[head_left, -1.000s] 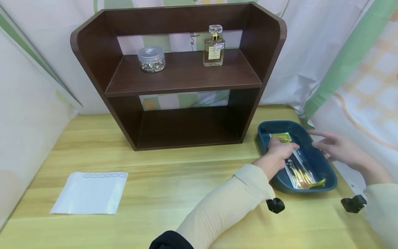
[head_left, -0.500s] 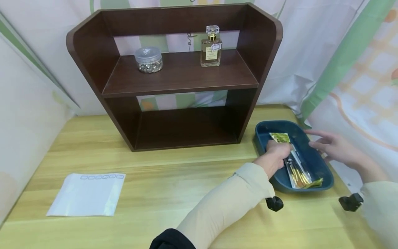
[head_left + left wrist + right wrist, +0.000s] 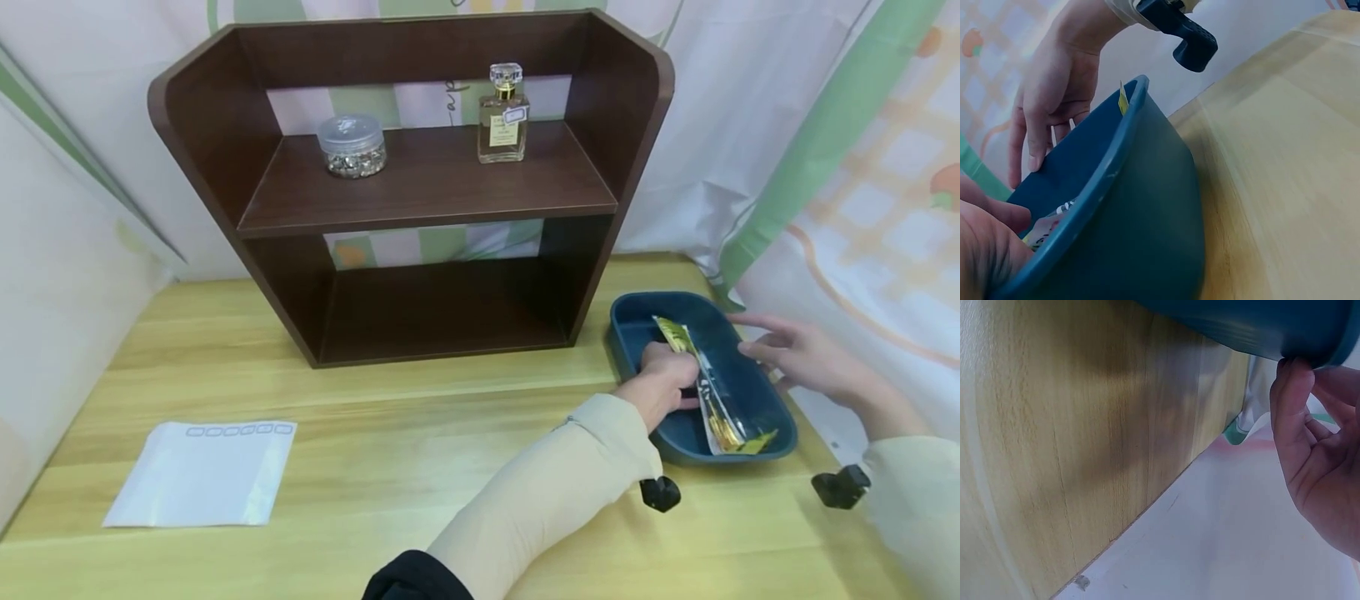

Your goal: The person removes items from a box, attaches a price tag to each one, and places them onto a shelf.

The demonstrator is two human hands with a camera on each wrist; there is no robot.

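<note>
Pinching tilted packet (image 3: 716,412), left hand (image 3: 663,375), gap nearly closed, reaches over left edge of bin (image 3: 752,392); right hand (image 3: 813,358) lightly grips right edge. Best lift slowly, ends clear of edges.

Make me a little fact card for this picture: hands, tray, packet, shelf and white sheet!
Left hand: in the tray, seemingly gripping the packet
Right hand: touching the tray's rim
Tray colour: dark blue
Packet: see-through, yellow-green ends
Upper shelf: jar left, bottle right
White sheet: on the table, left side
</note>
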